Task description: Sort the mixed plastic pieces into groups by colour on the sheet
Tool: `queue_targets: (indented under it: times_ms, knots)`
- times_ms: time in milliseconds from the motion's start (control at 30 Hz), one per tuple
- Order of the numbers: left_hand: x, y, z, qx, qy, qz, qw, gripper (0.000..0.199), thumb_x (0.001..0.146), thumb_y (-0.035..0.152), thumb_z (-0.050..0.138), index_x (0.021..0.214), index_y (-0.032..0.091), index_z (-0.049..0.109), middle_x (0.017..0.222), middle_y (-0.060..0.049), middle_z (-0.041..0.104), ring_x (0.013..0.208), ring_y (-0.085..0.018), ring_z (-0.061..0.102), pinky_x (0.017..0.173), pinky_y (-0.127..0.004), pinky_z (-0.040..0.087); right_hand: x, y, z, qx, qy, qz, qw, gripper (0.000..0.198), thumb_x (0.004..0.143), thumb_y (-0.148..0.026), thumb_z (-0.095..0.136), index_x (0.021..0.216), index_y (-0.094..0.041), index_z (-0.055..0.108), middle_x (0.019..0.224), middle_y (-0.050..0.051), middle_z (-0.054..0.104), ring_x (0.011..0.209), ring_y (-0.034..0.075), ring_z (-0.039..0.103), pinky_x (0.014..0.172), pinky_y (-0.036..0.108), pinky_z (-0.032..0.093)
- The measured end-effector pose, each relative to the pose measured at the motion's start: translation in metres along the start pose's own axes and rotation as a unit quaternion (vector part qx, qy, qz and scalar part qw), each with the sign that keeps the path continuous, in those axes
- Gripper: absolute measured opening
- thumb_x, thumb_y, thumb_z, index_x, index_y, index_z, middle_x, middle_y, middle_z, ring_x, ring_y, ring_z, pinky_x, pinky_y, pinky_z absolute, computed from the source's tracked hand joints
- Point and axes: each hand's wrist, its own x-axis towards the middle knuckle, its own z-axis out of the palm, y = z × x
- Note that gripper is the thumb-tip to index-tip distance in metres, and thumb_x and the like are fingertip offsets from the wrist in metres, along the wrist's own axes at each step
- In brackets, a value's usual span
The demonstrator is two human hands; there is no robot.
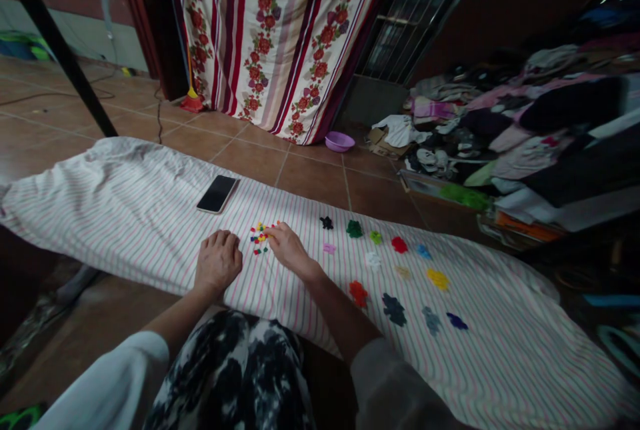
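A loose pile of tiny coloured pieces (pixel 259 235), mostly red, yellow, green and blue, lies on a striped cloth (pixel 150 210). My right hand (pixel 289 249) reaches into the pile's right edge, thumb and fingers pinched together. Whatever is between those fingertips is too small to make out. Left of the pile, my left hand (pixel 219 260) rests on the cloth with its fingers curled in, and nothing shows in it. Small heaps sorted by colour sit to the right, among them black (pixel 327 223), dark green (pixel 354 229), red (pixel 399 245), yellow (pixel 438 279) and orange-red (pixel 358 293).
A phone (pixel 217 194) lies on the cloth beyond my left hand. Past the far edge are a tiled floor (pixel 260 153), a purple basin (pixel 339 142) and a floral curtain (pixel 280 37). Clothes (pixel 500 110) are piled at the right. A dark pole (pixel 60 43) slants at the left.
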Motion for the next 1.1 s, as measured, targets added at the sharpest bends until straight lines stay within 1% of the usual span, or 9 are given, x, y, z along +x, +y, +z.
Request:
queue_targets:
  times_ms: [167,367,533,667,767,867,967,1100]
  knots:
    - [0.000,-0.001,0.001,-0.005,0.003,0.003,1.000,0.019,0.087,0.022,0.047,0.098,0.018,0.062,0.107,-0.012,0.066,0.104,-0.029,0.057,0.086,-0.043,0.041,0.003,-0.004,0.009,-0.026,-0.001,0.046,0.999,0.026,0.092,-0.017,0.054,0.107,-0.025,0.073,0.101,0.006,0.056,0.094,0.019,0.058,0.088,0.030,0.048]
    - [0.000,-0.001,0.000,-0.024,0.000,-0.003,1.000,0.020,0.087,0.022,0.047,0.098,0.018,0.062,0.107,-0.013,0.066,0.104,-0.029,0.057,0.087,-0.044,0.042,0.000,-0.004,0.012,-0.024,0.030,0.061,0.997,0.020,0.090,-0.018,0.058,0.101,-0.027,0.071,0.098,0.003,0.054,0.088,0.017,0.057,0.079,0.026,0.047]
    - [0.000,-0.001,0.000,-0.025,0.002,-0.002,1.000,0.020,0.087,0.021,0.046,0.098,0.019,0.062,0.106,-0.013,0.066,0.104,-0.029,0.057,0.087,-0.044,0.041,-0.003,-0.004,0.015,0.006,0.059,0.066,0.996,0.020,0.086,-0.016,0.059,0.098,-0.027,0.071,0.096,0.001,0.056,0.081,0.015,0.057,0.075,0.026,0.047]
    - [0.000,-0.001,0.001,-0.022,0.002,-0.003,1.000,0.020,0.087,0.022,0.046,0.098,0.019,0.062,0.107,-0.013,0.066,0.105,-0.029,0.057,0.087,-0.044,0.041,-0.002,0.001,0.016,0.060,0.086,0.079,0.991,0.016,0.082,-0.018,0.061,0.093,-0.025,0.070,0.094,0.001,0.059,0.074,0.013,0.058,0.078,0.028,0.049]
    - [0.000,-0.001,0.001,-0.011,0.001,-0.001,1.000,0.020,0.087,0.022,0.046,0.098,0.018,0.061,0.107,-0.013,0.066,0.104,-0.029,0.057,0.087,-0.043,0.041,-0.001,0.007,0.017,0.125,0.106,0.112,0.980,0.012,0.081,-0.022,0.061,0.090,-0.023,0.069,0.094,0.001,0.063,0.073,0.013,0.062,0.077,0.029,0.052]
    - [0.000,-0.001,0.000,-0.007,-0.003,-0.001,1.000,0.020,0.087,0.022,0.046,0.099,0.018,0.062,0.108,-0.012,0.066,0.104,-0.029,0.057,0.087,-0.043,0.041,-0.002,0.014,0.019,0.202,0.117,0.134,0.963,0.010,0.083,-0.028,0.060,0.089,-0.024,0.066,0.090,0.001,0.069,0.079,0.015,0.067,0.076,0.029,0.054]
    - [-0.001,-0.001,0.000,-0.006,-0.004,-0.003,1.000,0.021,0.087,0.022,0.046,0.100,0.018,0.062,0.110,-0.013,0.066,0.106,-0.029,0.057,0.088,-0.043,0.041,-0.004,0.020,0.022,0.267,0.124,0.152,0.943,0.014,0.086,-0.036,0.059,0.092,-0.024,0.064,0.087,0.000,0.072,0.082,0.017,0.070,0.077,0.031,0.056]
    - [-0.001,-0.001,0.002,-0.001,0.001,0.001,1.000,0.022,0.087,0.022,0.045,0.100,0.018,0.062,0.111,-0.012,0.066,0.106,-0.029,0.058,0.088,-0.043,0.041,-0.004,0.024,0.028,0.335,0.137,0.173,0.916,0.022,0.087,-0.043,0.059,0.095,-0.023,0.062,0.086,0.002,0.073,0.079,0.016,0.072,0.074,0.030,0.057]
